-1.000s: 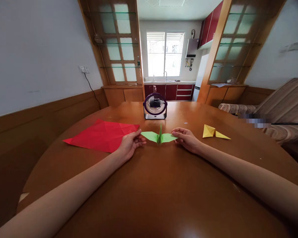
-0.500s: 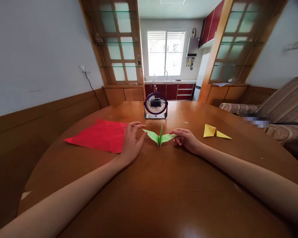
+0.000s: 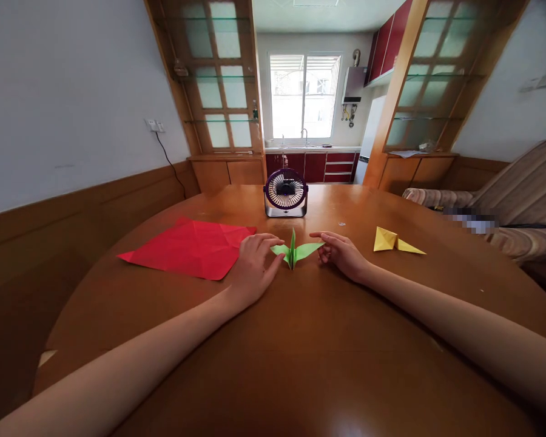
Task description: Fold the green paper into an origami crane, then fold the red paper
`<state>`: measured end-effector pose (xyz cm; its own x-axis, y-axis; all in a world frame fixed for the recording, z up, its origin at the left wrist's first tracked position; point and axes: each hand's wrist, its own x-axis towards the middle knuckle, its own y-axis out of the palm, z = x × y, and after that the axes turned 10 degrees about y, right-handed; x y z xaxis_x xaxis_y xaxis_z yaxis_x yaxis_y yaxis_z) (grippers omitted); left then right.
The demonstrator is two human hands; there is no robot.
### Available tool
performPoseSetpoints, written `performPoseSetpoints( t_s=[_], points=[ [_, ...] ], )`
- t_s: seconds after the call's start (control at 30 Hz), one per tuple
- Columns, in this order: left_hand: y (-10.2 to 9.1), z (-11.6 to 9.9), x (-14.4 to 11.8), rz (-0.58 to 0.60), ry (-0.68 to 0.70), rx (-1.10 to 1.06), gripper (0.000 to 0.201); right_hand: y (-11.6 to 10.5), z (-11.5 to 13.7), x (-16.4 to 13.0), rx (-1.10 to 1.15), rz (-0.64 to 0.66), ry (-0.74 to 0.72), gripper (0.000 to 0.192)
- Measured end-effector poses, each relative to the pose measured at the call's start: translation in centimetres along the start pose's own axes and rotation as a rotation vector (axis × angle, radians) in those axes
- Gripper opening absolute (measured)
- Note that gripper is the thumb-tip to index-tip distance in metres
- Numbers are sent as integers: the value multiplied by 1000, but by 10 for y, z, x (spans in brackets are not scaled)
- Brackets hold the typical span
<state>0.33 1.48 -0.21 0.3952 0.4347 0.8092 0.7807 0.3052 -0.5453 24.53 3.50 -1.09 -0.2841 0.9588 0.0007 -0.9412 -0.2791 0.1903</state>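
Observation:
A green folded paper crane point(image 3: 300, 250) stands on the round wooden table point(image 3: 300, 340), its neck pointing up. My left hand point(image 3: 253, 266) lies over the crane's left wing, fingers on top and thumb at the wing's near edge, close to the body. My right hand point(image 3: 343, 252) pinches the tip of the right wing between thumb and forefinger. Both forearms stretch across the table towards the crane.
A creased red paper sheet point(image 3: 188, 249) lies flat left of my left hand. A yellow folded paper piece point(image 3: 392, 241) lies to the right. A small purple desk fan point(image 3: 286, 193) stands just behind the crane. A striped sofa point(image 3: 519, 194) borders the table's right side.
My left hand let go of the left wing tip, lifted open, then came down on the wing nearer the body. The wings now spread less wide. My right hand barely moved.

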Motion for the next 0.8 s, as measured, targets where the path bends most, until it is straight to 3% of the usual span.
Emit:
performPoseSetpoints(
  t_s=[0.3, 0.8],
  points=[
    [8, -9, 4, 3, -54, -21, 25, -1, -4, 4, -50, -25, -104, 31],
    [24, -2, 6, -44, -134, -68, 29, 2, -3, 3, -43, -16, -92, 31]
  ],
)
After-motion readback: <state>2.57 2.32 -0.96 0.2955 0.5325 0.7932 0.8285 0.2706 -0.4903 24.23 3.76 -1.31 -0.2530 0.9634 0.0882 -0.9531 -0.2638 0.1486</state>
